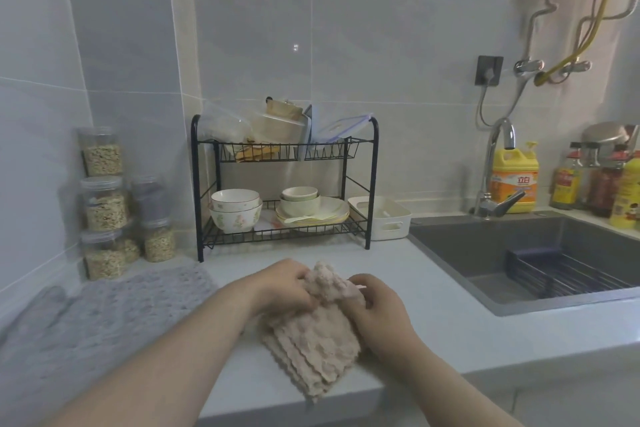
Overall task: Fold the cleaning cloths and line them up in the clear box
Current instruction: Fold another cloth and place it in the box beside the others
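A stack of beige, wavy-edged cleaning cloths (313, 347) lies on the white counter near its front edge. My left hand (282, 286) and my right hand (377, 305) both pinch the bunched far end of the cloths, lifted a little off the counter. The near end of the stack lies flat and reaches over the counter's edge. A clear box with a blue-clipped lid (341, 130) leans on the top shelf of the black rack. Whether it is the task's box I cannot tell.
A black two-tier dish rack (370, 180) with bowls and plates stands behind the cloths. A white basket (384, 218) sits beside it. A dark sink (526, 253) and tap are at the right. Grey mats (104, 319) and grain jars (104, 204) are at the left.
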Available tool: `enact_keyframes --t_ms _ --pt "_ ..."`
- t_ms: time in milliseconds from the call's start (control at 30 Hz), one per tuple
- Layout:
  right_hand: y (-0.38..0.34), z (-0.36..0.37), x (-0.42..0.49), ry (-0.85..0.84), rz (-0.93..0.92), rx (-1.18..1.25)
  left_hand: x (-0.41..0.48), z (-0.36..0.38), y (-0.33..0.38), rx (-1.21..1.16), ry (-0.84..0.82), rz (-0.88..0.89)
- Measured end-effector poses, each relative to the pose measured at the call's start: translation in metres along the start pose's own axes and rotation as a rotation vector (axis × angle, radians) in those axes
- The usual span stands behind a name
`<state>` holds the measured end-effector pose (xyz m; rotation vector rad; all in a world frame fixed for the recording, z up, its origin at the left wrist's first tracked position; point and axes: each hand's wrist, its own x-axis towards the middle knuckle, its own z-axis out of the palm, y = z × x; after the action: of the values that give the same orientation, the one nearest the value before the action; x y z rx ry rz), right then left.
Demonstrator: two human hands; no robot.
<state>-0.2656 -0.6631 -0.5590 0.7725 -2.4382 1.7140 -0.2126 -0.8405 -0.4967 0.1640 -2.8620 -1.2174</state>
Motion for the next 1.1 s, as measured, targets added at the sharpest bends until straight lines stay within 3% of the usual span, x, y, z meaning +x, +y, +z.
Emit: enact_keyframes --t_ms 133,233,367,467,567,700,867,1100 --pt "-0.003 -0.004 -0.003 -0.133 0.103 0.203 -0.010 0.012 -0.018 -0.803 0.123 -0.056" --pt "0.000 -0.004 0.000 -0.151 0.136 0.277 -0.017 0.028 -0.034 -1.014 0.189 -0.127" --pt "0.010 -0.007 0.009 -0.179 0.259 0.534 -0.021 0.032 -0.037 -1.024 0.280 -0.087" --pt "0.009 -0.005 0.005 -0.253 0.232 0.478 -0.023 0.035 -0.035 -0.975 0.338 -0.067" --pt "0.009 -0.007 0.005 -0.193 0.200 0.436 -0.027 0.034 -0.030 -0.954 0.255 -0.079" --pt "0.012 -0.014 0.009 -0.125 0.284 0.612 -0.024 0.035 -0.032 -0.856 0.201 -0.112" --pt "0.009 -0.010 0.006 -0.189 0.227 0.408 -0.020 0.034 -0.040 -0.920 0.250 -0.108" --pt "0.006 -0.010 0.006 -0.143 0.251 0.356 -0.021 0.034 -0.036 -0.866 0.149 -0.114"
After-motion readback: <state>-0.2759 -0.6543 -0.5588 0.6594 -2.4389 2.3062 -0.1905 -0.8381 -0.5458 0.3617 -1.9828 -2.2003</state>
